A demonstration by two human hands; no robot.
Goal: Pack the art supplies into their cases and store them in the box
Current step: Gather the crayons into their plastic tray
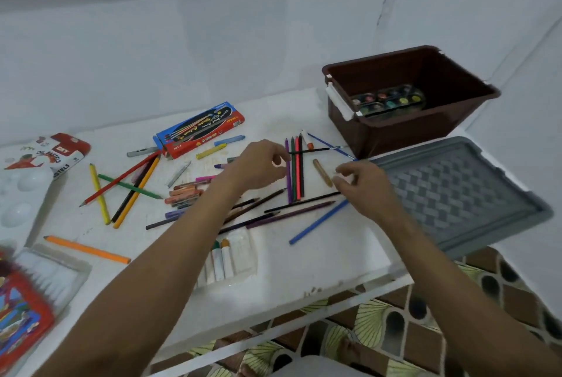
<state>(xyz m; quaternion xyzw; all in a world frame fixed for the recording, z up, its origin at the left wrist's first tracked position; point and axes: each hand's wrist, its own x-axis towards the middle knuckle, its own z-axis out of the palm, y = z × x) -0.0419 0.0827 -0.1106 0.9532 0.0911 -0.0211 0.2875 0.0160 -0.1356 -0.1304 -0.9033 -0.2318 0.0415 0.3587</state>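
Four colored pencils (pixel 294 172) (purple, green, red, black) lie side by side, upright in the frame, just right of center on the white table (pixel 304 267). Left hand (pixel 258 166) hovers at their left edge, fingers curled loosely, thumb and forefinger close together near the purple one; cannot tell if it actually pinches anything. Right hand (pixel 362 185) sits just right of them, fingers bent with tips near a tan crayon (pixel 322 172); grip unclear, blurred.

More dark pencils (pixel 273 209) fan out below the hands, a blue pencil (pixel 317 222) slants lower right. Scattered pencils (pixel 127 188) cross each other left of center, an orange pencil (pixel 86 249) lies lower left. Crayons (pixel 185 192) bunch mid-left; yellow crayon (pixel 211 151) and blue crayon (pixel 229 140) lie near the red-blue pencil case (pixel 200 130), upper center. Pastels box (pixel 57 151) far left. Clear tray (pixel 231 258) with a few pastel sticks bottom center.

Brown box (pixel 407 130) upper right, a watercolor set (pixel 389 101) inside it. Grey lid (pixel 462 194) lies flat at right, just below the box.
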